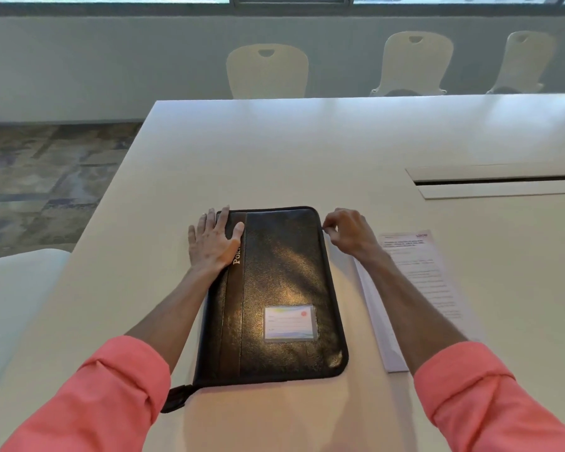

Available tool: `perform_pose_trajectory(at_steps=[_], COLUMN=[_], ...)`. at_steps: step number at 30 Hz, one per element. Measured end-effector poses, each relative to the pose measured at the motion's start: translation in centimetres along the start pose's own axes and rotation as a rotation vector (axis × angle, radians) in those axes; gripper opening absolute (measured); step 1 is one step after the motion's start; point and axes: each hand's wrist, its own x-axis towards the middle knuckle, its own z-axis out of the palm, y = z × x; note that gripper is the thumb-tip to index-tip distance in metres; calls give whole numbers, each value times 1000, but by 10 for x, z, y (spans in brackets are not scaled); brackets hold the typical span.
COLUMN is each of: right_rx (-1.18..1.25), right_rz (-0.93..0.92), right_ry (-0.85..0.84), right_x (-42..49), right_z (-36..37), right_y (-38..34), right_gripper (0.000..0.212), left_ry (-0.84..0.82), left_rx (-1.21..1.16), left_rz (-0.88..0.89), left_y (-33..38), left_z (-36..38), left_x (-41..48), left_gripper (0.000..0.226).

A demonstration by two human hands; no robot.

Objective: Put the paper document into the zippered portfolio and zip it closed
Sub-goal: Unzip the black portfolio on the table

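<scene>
A black zippered portfolio [281,288] lies closed and flat on the white table [274,151], a small label card in a clear pocket on its cover. My left hand [214,243] rests flat with straight fingers on the portfolio's far left corner, over the spine. My right hand [348,231] is at the far right corner, its thumb and fingers pinching something small at the zipper edge, likely the zipper pull. The printed paper document [437,288] lies on the table to the right of the portfolio, partly under my right forearm.
A black strap tab [177,398] sticks out from the portfolio's near left corner. A cable slot [499,182] is cut into the table at the right. Three cream chairs [268,71] stand behind the far edge. The table's left edge runs close by my left arm.
</scene>
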Motion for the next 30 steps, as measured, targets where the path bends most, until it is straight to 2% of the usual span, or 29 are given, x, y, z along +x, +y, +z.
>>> perform_pose_trajectory(at_steps=[6, 9, 12, 15, 20, 24, 30], right_rx=[25, 18, 19, 25, 30, 14, -3], right_rz=[58, 101, 143, 151, 133, 118, 130], right_ry=[39, 105, 163, 185, 189, 189, 189], right_x=[-39, -49, -49, -49, -53, -62, -86], right_z=[14, 21, 26, 27, 26, 27, 27], right_y=[-8, -15, -22, -25, -23, -25, -30], right_gripper=[11, 9, 9, 9, 10, 5, 3], left_ry=[5, 110, 206, 139, 100, 8, 12], left_rx=[10, -34, -57, -40, 7, 7, 1], left_rz=[-20, 13, 131, 240, 333, 304, 271], left_y=[1, 3, 9, 17, -3, -18, -15], left_z=[2, -2, -8, -8, 7, 14, 14], left_x=[-3, -8, -17, -34, -80, -103, -109], left_gripper=[74, 73, 63, 53, 66, 70, 69])
